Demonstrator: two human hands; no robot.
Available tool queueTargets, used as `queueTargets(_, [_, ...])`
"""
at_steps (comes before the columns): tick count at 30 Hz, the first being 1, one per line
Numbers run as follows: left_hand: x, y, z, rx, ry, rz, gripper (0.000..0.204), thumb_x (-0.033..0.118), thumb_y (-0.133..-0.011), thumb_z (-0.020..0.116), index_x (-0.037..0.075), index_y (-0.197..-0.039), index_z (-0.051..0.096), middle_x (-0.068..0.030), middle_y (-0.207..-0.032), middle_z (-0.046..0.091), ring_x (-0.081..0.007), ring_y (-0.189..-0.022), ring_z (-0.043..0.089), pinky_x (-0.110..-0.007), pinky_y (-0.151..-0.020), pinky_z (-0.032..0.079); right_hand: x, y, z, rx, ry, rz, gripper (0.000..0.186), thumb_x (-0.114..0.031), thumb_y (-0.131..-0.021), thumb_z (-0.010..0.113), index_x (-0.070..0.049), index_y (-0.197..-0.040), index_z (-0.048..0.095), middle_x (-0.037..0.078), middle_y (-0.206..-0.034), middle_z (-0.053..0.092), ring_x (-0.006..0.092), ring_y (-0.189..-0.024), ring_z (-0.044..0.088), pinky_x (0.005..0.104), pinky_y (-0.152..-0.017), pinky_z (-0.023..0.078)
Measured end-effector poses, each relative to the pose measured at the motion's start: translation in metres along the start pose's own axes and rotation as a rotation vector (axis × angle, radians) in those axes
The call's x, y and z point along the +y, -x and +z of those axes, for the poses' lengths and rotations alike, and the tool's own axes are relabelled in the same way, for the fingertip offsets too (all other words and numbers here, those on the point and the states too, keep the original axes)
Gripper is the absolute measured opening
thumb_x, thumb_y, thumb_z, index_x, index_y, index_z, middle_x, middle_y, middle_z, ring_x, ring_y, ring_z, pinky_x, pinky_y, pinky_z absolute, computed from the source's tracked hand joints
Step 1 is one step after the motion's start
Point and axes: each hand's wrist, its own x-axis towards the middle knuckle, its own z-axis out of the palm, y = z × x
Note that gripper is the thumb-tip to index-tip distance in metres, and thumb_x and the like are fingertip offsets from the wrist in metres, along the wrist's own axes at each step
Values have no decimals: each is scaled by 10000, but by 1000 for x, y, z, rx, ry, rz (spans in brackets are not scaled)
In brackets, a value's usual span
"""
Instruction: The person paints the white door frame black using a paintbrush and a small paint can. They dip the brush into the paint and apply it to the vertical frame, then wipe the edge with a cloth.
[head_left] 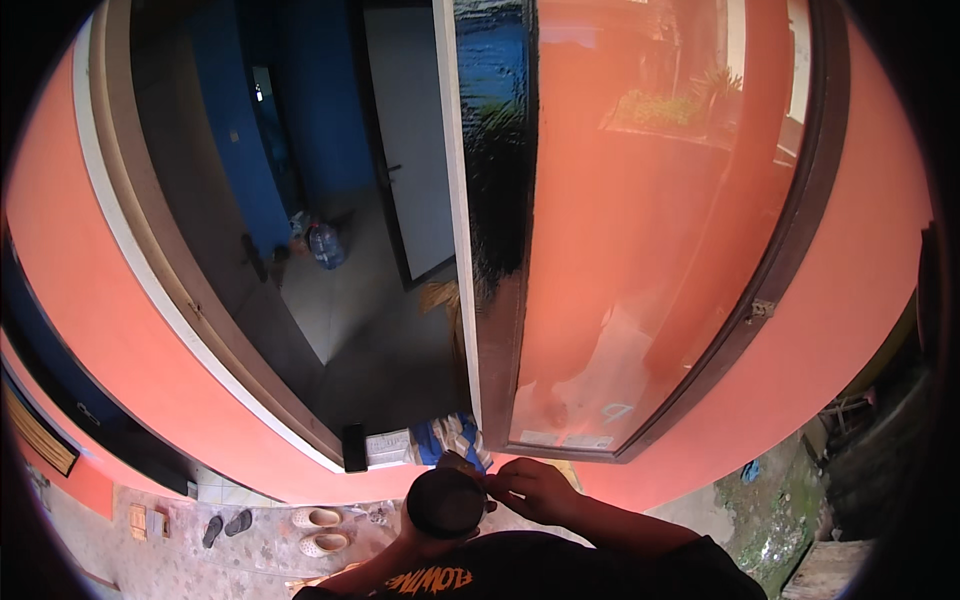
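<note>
A round dark container (446,503), seen from above, sits in my left hand (408,527). That hand is mostly hidden under it, with fingers curled round its side. My right hand (535,490) is at the container's far right rim, its fingers pinched together. What they pinch is too small to make out. A small greyish-brown flat piece (455,461) shows at the rim beside those fingertips. Just beyond my hands, a crumpled blue and white cloth (448,438) lies at the foot of the doorway.
A black phone (354,448) and a white printed box or paper (388,449) lie left of the cloth. Ahead stands a brown-framed glass pane (620,250) beside an open doorway. Dark slippers (226,527) and beige clogs (322,543) lie at the lower left.
</note>
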Motion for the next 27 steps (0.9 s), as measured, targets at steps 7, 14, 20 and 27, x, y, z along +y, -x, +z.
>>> queueTargets(7, [12, -18, 45, -61, 362, -85, 643, 477, -992, 414, 76, -1494, 426, -188, -1490, 493, -438, -1336, 520, -528, -1073, 479, -5, 41, -32, -2, 132, 80, 191, -137, -851, 762, -143, -1041, 751, 38, -914, 711, 250, -875, 698, 371, -730, 572])
queueTargets(14, [-6, -37, 74, -174, 1249, -291, 551, 438, -1033, 393, 78, -1437, 499, -268, -1514, 453, -429, -1235, 605, -481, -937, 587, 0, 83, -55, 484, 18, 463, 107, -77, -870, 763, -35, -924, 681, 131, -897, 692, 243, -783, 692, 338, -707, 560])
queueTargets(20, [-27, -29, 91, -28, 1155, -299, 765, 527, -994, 336, -2, -1547, 330, -260, -1631, 262, -445, -1361, 482, -493, -869, 604, 13, 127, -88, 988, -656, 733, 165, -200, -1042, 565, -77, -1108, 477, 111, -927, 665, 217, -756, 688, 368, -681, 590])
queueTargets(27, [-9, -16, 105, 166, 1208, -357, 669, 510, -1002, 324, 68, -1485, 459, -214, -1564, 422, -395, -1258, 584, -390, -649, 548, 6, 159, -123, 1274, -1217, 878, 124, -201, -1008, 606, -115, -1093, 576, 40, -922, 639, 217, -807, 637, 345, -768, 547])
